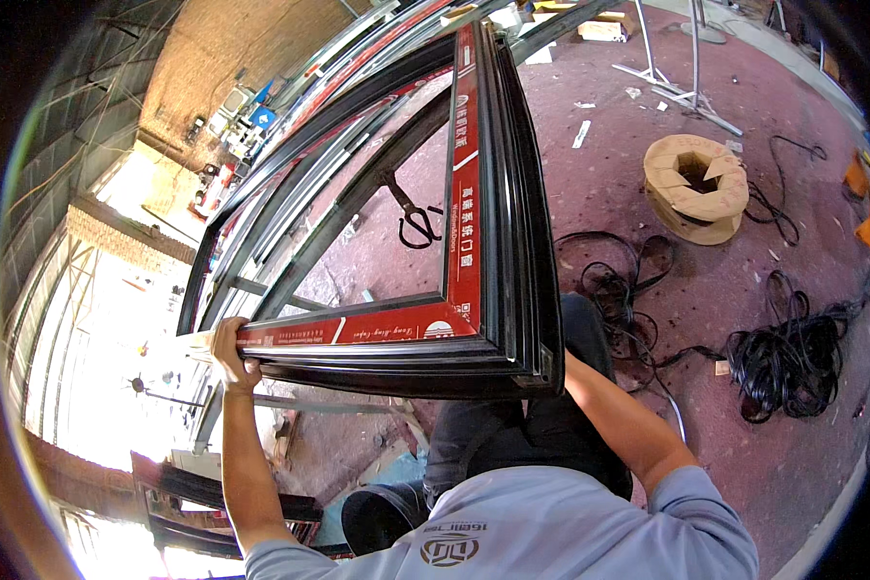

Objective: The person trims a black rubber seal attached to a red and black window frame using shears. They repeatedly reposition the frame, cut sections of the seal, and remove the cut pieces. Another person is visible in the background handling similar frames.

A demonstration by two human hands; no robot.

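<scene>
left hand (230, 353): arm raised, grip closed over lower rail of black window frame (474, 290) | right hand: forearm goes behind frame corner, grip hidden, cannot tell | frame: one, held up before chest | floor: one cardboard reel (696, 188), two black cable heaps (788, 362)

I see red protective label strips (462, 174) with pale lettering along the dark window frame's (512, 242) right and near bars. A round cardboard-wrapped reel (696, 188) sits on the floor to the right, tan, torn open on top. A blue sign (262, 117) hangs far off, upper left.
</scene>
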